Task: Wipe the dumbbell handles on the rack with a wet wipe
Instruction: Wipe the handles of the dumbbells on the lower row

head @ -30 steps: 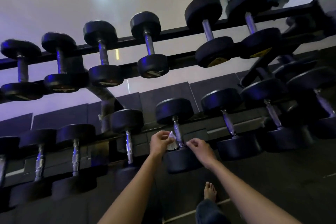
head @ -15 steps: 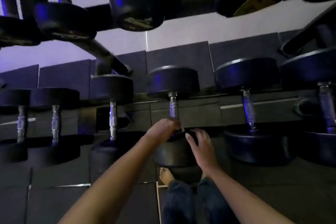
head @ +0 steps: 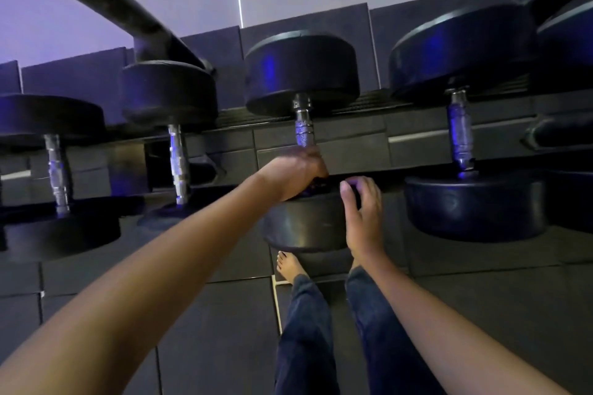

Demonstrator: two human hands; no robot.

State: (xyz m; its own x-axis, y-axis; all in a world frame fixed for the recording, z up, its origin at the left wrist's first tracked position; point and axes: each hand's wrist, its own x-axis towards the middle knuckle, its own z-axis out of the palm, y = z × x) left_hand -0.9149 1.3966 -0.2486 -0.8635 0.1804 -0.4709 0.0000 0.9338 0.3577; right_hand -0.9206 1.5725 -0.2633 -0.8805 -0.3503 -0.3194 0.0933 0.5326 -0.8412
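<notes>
Chrome handle in the curled left hand, right hand loose-fingered at the weight rim, gaps either side.

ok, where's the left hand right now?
Head view, centre: the left hand wraps the lower end of the middle dumbbell handle, just above its near head, right hand beside it.

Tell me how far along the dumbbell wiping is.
Done: no handle shows whether it was wiped. In hand: the left hand grips the middle dumbbell handle low down, any wipe hidden; the right hand is open beside it. Left: perhaps its upper part and the neighbouring handles.
</notes>
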